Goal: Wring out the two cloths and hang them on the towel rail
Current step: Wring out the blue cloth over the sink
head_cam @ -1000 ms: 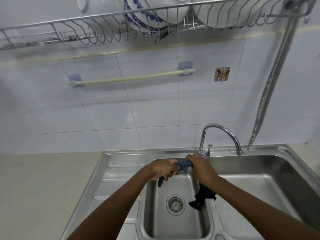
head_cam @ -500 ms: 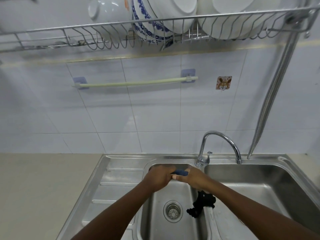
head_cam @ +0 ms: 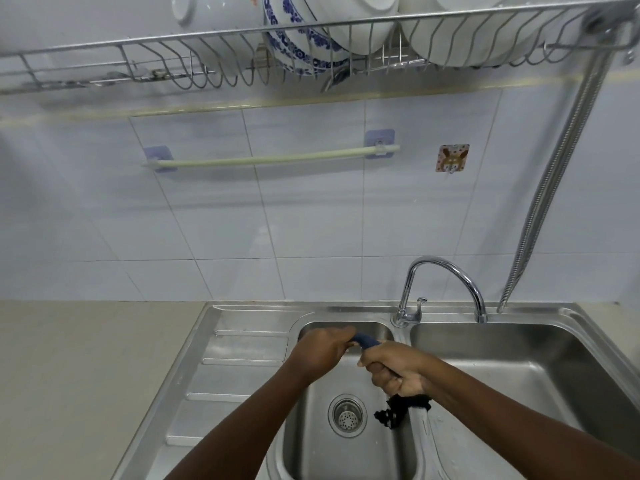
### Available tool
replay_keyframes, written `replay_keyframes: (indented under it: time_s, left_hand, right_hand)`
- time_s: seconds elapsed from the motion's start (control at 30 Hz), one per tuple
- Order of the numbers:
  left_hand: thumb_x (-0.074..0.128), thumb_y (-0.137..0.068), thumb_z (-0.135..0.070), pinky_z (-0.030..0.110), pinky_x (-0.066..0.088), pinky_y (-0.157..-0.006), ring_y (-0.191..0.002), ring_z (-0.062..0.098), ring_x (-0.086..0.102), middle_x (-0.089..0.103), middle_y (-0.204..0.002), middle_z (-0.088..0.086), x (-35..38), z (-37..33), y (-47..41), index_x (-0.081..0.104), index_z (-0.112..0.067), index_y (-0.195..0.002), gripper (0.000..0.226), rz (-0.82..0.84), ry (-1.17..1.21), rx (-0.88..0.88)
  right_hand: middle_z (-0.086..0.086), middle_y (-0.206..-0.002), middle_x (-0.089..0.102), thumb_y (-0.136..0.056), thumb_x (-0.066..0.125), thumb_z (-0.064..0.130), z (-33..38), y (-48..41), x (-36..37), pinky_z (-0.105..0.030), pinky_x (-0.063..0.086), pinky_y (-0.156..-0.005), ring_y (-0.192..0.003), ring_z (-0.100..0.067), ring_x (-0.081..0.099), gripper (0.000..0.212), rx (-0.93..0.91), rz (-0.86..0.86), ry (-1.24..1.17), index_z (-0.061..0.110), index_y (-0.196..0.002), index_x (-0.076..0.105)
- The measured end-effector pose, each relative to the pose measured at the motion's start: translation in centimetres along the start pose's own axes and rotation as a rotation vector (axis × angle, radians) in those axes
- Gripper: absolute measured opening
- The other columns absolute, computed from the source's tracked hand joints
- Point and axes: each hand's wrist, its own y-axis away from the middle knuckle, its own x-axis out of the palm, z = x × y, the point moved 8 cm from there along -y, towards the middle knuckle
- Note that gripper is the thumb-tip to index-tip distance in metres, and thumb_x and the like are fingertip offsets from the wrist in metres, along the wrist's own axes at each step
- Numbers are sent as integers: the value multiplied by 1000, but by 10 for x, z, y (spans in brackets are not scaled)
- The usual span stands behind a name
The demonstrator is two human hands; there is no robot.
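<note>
A twisted blue cloth (head_cam: 364,340) runs between my two hands above the small left sink basin (head_cam: 311,445). My left hand (head_cam: 320,351) is closed around one end and my right hand (head_cam: 394,370) around the other; only a short blue stretch shows between them. A black cloth (head_cam: 398,408) lies draped over the divider between the two basins, just below my right wrist. The pale green towel rail (head_cam: 270,159) is fixed to the tiled wall above, with nothing hanging on it.
A chrome tap (head_cam: 440,289) stands behind the basins, close to my hands. A drain strainer (head_cam: 347,415) sits in the left basin. The larger right basin (head_cam: 519,362), a ribbed drainboard (head_cam: 228,368), an overhead dish rack (head_cam: 311,46) with bowls and a flexible metal hose (head_cam: 561,168) surround them.
My hands have twisted the blue cloth further; the right hand has dropped lower and turned. The head camera has tilted up, showing more of the rack.
</note>
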Motion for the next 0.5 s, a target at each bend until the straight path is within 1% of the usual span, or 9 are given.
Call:
replay_keyframes:
  time_s: [0.07, 0.13, 0.2, 0.27, 0.3, 0.33, 0.4, 0.47, 0.5]
  left_hand:
    - [40, -90, -26, 35, 52, -56, -71, 22, 66, 72, -85, 5, 3, 2, 0, 56, -20, -99, 20, 0, 8, -5]
    - [41, -90, -25, 33, 52, -53, -67, 20, 65, 71, -81, 4, 3, -1, 2, 57, -19, -98, 19, -19, 19, 4]
    - [45, -90, -23, 27, 51, -51, -62, 16, 64, 70, -76, 2, 2, -3, 4, 56, -20, -96, 14, -41, 30, 24]
    - [47, -89, -21, 19, 43, -50, -59, 13, 63, 69, -73, 0, 3, -4, 7, 56, -22, -93, 9, -64, 48, 32]
    - [47, -89, -21, 18, 41, -50, -59, 12, 64, 69, -73, 0, 5, -3, 7, 56, -22, -93, 9, -70, 54, 26]
    - [47, -90, -22, 19, 42, -50, -60, 13, 64, 70, -73, 0, 6, -2, 7, 56, -22, -92, 9, -74, 52, 18]
    - [47, -91, -23, 23, 50, -51, -62, 13, 65, 70, -75, 0, 8, 0, 7, 57, -21, -92, 10, -91, 55, 4]
    - [48, -91, -22, 27, 53, -51, -63, 13, 65, 70, -75, 0, 6, 1, 8, 57, -21, -92, 9, -115, 73, 0]
    - [49, -91, -21, 26, 53, -51, -63, 12, 65, 70, -75, 0, 5, 1, 7, 56, -22, -93, 7, -128, 78, 5]
  right_hand:
    - [8, -45, 26, -80, 55, 11, -4, -2, 2, -16, 13, -30, -36, -5, 20, 38, 13, 11, -45, 23, -49, 38]
    - [8, -44, 25, -81, 53, 9, -7, -3, 4, -16, 12, -31, -36, -5, 20, 42, 16, 11, -85, 25, -44, 43]
    - [8, -45, 24, -81, 52, 7, -9, -3, 8, -15, 10, -32, -37, -5, 19, 44, 17, 23, -122, 23, -40, 51]
    - [8, -44, 25, -81, 52, 7, -12, -4, 10, -15, 11, -32, -36, -5, 20, 45, 19, 41, -173, 22, -39, 54]
    - [9, -43, 25, -81, 52, 7, -14, -6, 12, -16, 11, -31, -36, -5, 20, 44, 22, 51, -204, 23, -40, 50]
    - [9, -42, 25, -81, 52, 8, -15, -7, 14, -16, 12, -30, -35, -5, 20, 42, 26, 59, -238, 24, -43, 45]
    - [9, -41, 24, -81, 52, 8, -15, -8, 17, -16, 13, -29, -34, -5, 20, 41, 30, 65, -301, 24, -48, 34]
    - [9, -41, 24, -81, 52, 8, -13, -7, 20, -16, 14, -28, -34, -5, 19, 41, 25, 72, -338, 24, -50, 30]
    - [9, -41, 24, -81, 52, 8, -11, -6, 21, -16, 14, -28, -34, -5, 19, 41, 20, 72, -345, 24, -50, 30]
